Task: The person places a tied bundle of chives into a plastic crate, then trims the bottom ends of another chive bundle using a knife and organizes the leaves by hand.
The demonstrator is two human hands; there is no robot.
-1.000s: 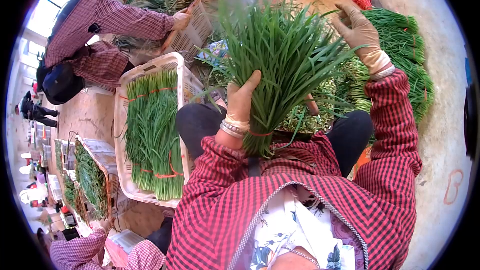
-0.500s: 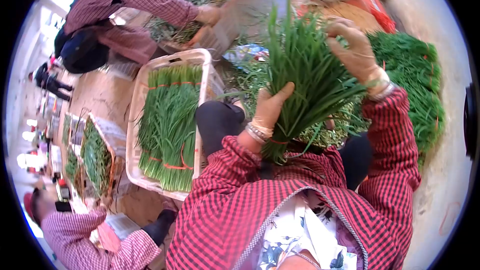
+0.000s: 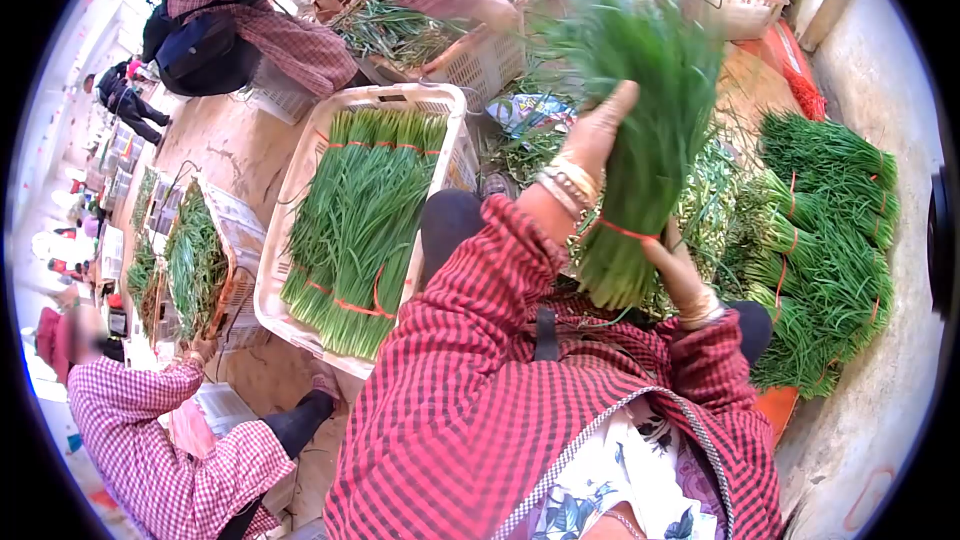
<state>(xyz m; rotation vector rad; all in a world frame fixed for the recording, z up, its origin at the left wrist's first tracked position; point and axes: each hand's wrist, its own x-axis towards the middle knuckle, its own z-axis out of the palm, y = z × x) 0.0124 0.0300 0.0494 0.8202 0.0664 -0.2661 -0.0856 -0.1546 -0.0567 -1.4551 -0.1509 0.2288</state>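
I hold a bunch of green chives (image 3: 655,130) nearly upright in front of me, its leafy tips blurred. A red band (image 3: 628,231) rings its lower part above the pale cut ends. My gloved left hand (image 3: 597,130) is wrapped around the middle of the bunch, thumb across the leaves. Lower down, my gloved right hand (image 3: 676,270) grips the stem end close to the band, some of its fingers hidden behind the stems. A white plastic crate (image 3: 450,155) with banded chive bunches (image 3: 365,210) stands left of my knee.
More banded chives (image 3: 825,250) are piled on the right by the wall (image 3: 880,70). Loose trimmings (image 3: 720,180) lie before me. One co-worker (image 3: 270,10) bends over a crate (image 3: 495,55) at the upper left; another person (image 3: 170,440) sits at the lower left.
My right hand has come down from the leaf tips to the stem end. My left hand and the bunch have moved up and right, and the bunch is gathered tighter.
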